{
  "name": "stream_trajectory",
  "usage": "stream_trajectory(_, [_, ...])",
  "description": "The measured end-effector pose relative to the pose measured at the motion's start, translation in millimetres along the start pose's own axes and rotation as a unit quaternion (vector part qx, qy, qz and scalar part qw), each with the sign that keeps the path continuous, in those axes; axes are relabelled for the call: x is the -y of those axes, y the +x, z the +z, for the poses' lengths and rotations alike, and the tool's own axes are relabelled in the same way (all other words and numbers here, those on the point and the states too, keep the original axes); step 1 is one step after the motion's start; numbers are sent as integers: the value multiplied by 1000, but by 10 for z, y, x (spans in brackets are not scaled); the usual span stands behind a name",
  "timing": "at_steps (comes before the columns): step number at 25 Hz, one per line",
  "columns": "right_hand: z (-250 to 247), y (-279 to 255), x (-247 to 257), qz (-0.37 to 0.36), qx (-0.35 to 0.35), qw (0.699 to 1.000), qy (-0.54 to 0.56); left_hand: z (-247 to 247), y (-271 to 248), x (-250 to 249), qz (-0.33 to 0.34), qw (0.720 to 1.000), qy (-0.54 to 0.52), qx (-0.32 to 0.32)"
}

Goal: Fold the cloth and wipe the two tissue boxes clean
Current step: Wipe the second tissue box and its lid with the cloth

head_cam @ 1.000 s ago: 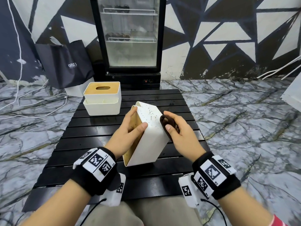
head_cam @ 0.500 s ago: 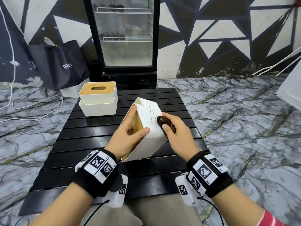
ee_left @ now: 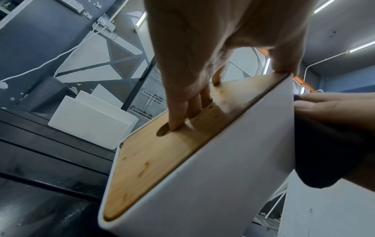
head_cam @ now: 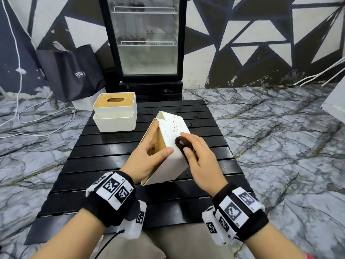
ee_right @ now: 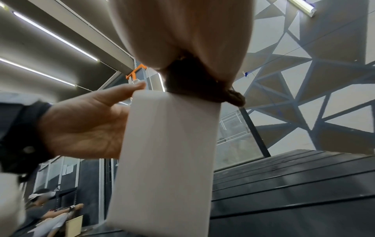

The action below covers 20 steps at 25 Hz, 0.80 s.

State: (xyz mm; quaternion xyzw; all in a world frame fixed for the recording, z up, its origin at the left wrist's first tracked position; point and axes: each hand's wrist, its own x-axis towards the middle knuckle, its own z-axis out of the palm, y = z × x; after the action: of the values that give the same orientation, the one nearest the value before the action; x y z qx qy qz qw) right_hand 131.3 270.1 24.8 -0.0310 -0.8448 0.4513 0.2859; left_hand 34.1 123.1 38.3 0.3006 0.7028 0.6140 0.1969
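A white tissue box (head_cam: 172, 139) with a wooden lid stands tilted on one end at the middle of the black slatted table (head_cam: 104, 157). My left hand (head_cam: 149, 156) grips it, thumb on its upper white face and fingers on the lid (ee_left: 162, 154), some in the slot. My right hand (head_cam: 197, 157) holds a folded dark brown cloth (head_cam: 182, 144) pressed against the speckled white face. In the right wrist view the cloth (ee_right: 194, 83) sits on the box's top edge (ee_right: 172, 144). The second tissue box (head_cam: 114, 114) stands upright at the table's back left.
A glass-door fridge (head_cam: 147, 45) stands behind the table and a black bag (head_cam: 74, 71) leans on the wall to its left. White cables (head_cam: 37, 126) lie on the marble floor at the left. A white panel (head_cam: 336, 101) shows at the right edge.
My right hand has slid the cloth along the box's white face toward me and downward. The left hand keeps its hold and the box stays tilted.
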Motion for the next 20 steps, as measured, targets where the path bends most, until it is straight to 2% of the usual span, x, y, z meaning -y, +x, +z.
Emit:
stream_trajectory(3, [-31, 142, -1, 30, -4, 999, -13, 36, 9, 10, 11, 1000, 2, 3])
stream_trajectory(9, [54, 44, 110, -28, 29, 999, 12, 5, 28, 16, 20, 999, 14, 23])
stream_trajectory(20, [60, 341, 146, -12, 44, 999, 3, -15, 23, 15, 16, 999, 34, 36])
